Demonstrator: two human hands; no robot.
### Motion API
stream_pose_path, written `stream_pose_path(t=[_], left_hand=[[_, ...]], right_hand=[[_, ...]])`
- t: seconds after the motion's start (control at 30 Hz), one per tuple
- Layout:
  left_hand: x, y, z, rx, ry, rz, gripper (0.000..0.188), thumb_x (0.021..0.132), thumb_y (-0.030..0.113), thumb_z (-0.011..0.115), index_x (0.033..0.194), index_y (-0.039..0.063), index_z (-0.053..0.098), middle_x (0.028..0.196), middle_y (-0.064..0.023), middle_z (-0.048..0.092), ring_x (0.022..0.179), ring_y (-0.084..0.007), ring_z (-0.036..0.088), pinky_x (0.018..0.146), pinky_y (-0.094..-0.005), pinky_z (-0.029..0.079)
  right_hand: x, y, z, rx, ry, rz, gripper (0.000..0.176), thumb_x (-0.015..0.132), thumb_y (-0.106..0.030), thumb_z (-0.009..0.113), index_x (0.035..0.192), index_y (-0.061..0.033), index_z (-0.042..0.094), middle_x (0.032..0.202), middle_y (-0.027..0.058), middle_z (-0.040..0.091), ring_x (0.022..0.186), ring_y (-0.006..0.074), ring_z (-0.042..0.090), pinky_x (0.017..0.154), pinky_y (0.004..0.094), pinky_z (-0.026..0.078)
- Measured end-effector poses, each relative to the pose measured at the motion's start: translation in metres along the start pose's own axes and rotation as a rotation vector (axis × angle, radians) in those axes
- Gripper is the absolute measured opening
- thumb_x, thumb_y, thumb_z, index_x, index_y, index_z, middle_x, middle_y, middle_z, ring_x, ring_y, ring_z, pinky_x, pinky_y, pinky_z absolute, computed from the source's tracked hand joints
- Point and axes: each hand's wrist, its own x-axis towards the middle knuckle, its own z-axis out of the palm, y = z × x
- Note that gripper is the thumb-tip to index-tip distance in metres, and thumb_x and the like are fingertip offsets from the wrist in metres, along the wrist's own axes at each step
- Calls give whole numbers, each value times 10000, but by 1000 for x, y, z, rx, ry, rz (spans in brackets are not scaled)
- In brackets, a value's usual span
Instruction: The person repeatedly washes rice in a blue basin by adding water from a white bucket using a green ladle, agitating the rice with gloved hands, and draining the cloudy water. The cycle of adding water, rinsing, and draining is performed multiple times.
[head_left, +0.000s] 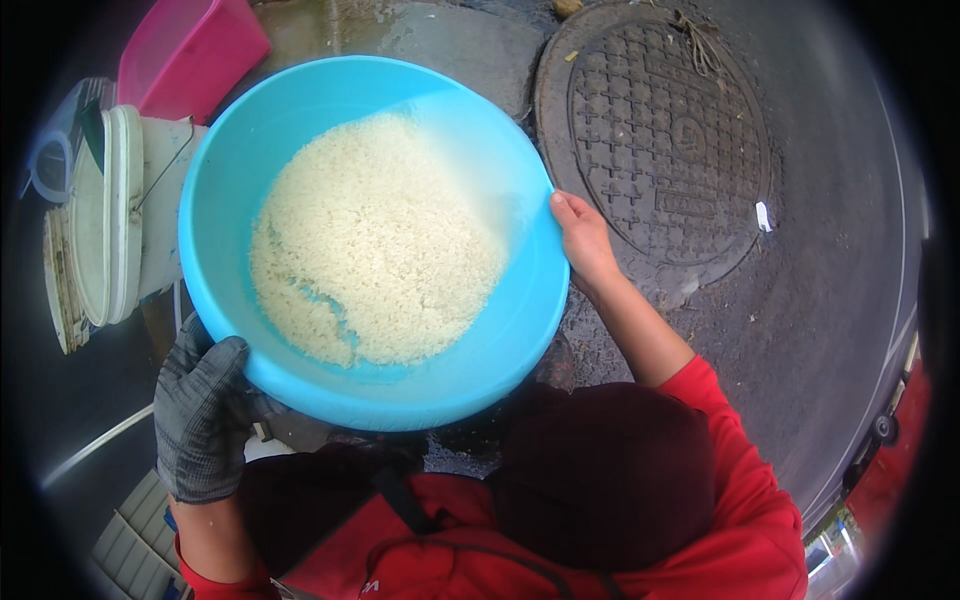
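Note:
A wide light-blue plastic basin (457, 401) is held up in front of me, tilted so its inside shows. White rice grains (382, 240) are heaped across its bottom, with narrow gaps at the lower left where blue plastic shows through. My left hand (204, 416), in a grey knit glove, grips the lower left rim, thumb on top. On the right, my bare right hand (586, 238) holds the rim with its thumb over the edge; the other fingers are hidden under the basin. A blurred pale patch crosses the basin's upper right.
Left of the basin are a white plastic bucket (161, 195) with a wire handle and a bright pink plastic container (199, 56). A round metal manhole cover (667, 135) lies in wet ground at the upper right. Dark pavement (825, 247) spreads beyond, with a red vehicle (896, 450) at the far right.

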Motion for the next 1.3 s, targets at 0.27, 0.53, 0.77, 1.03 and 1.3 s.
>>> stream_pose_path(t=[0.27,0.53,0.77,1.03,1.3], left_hand=[[0,5,6,-7,8,4,474,919,147,597,1333,-50,474,948,-114,688,732,-188,692,609,-292,598],[-2,12,11,7,-19,1,489,910,159,617,1344,-28,490,1023,-99,676,848,-176,673,688,-283,580],[1,13,10,-20,-62,34,477,900,152,634,1326,-23,509,1057,-85,665,907,-165,644,805,-277,535],[5,16,10,2,-74,69,516,883,137,653,1337,-51,494,1104,-119,660,972,-199,652,861,-301,539],[5,22,14,-8,-65,56,501,878,114,643,1327,-52,497,1079,-143,668,864,-199,694,627,-307,627]], right_hand=[[3,4,-3,8,-1,10,395,1009,-257,528,1245,55,580,1091,118,665,947,158,622,852,292,494],[0,1,-2,-13,15,3,396,1008,-265,527,1235,55,586,1078,117,666,936,159,621,846,296,495],[-2,-4,-2,-28,2,28,434,1014,-282,525,1275,65,541,1096,121,654,949,168,631,858,300,503],[1,0,-3,-4,26,28,399,1006,-276,532,1219,54,597,1055,111,672,911,157,621,828,295,493],[6,6,-7,-16,2,23,399,1018,-273,516,1228,64,560,1028,108,657,874,153,631,806,293,515]])
